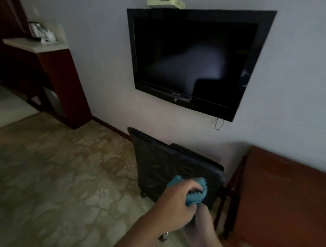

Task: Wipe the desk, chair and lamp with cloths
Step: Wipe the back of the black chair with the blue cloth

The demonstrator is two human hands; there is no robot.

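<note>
A black chair (166, 166) stands against the wall below the television, its dark patterned back facing me. My left hand (176, 201) grips a bunched teal cloth (193, 191) in front of the chair. My right hand (203, 222) is blurred just below and behind the left; it seems to touch the cloth's lower end, but its fingers are hidden. The brown wooden desk (285, 197) fills the lower right, next to the chair. No lamp is in view.
A black television (194, 59) hangs on the white wall, a pale box (165, 1) above it. A dark wood cabinet (54, 79) with a kettle (35, 29) stands at the left. Patterned carpet (64, 184) covers the floor.
</note>
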